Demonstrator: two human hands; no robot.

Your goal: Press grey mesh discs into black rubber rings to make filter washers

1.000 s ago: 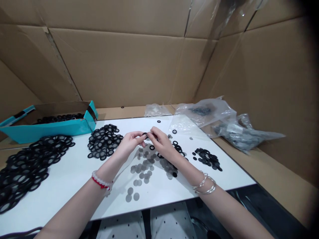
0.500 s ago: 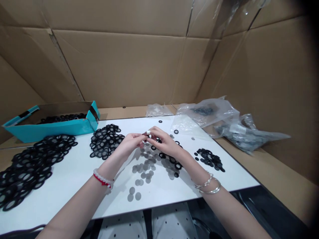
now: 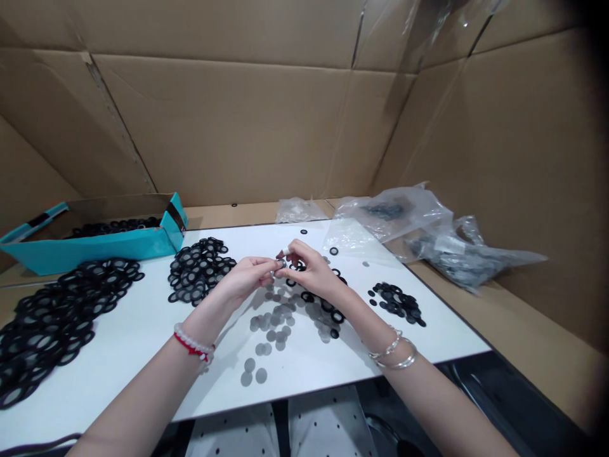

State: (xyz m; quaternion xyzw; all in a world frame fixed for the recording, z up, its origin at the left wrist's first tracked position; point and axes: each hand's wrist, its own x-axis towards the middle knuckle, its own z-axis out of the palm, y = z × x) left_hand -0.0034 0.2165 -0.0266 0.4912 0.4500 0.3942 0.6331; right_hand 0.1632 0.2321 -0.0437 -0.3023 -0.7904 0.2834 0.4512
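Note:
Over the middle of the white table, my left hand [image 3: 252,274] pinches a small black ring [image 3: 282,263] with a greyish centre between thumb and fingers. My right hand [image 3: 308,270] meets it from the other side, its thumb and fingers curled around the same ring; a white cover is on one fingertip. The fingers partly hide the ring. Thin grey translucent discs [image 3: 272,320] lie scattered on the table below my hands. Loose black rings [image 3: 327,306] lie under and beside my right hand.
A heap of black rings with grey centres [image 3: 197,270] lies left of my hands, a larger heap [image 3: 57,311] farther left. A turquoise box [image 3: 95,251] of rings stands behind. Small black pieces [image 3: 397,301] lie right. Plastic bags [image 3: 404,212] rest by the cardboard wall [image 3: 228,127].
My right fingers have opened slightly around the ring, so more of it shows between my hands. The whole view has shifted slightly.

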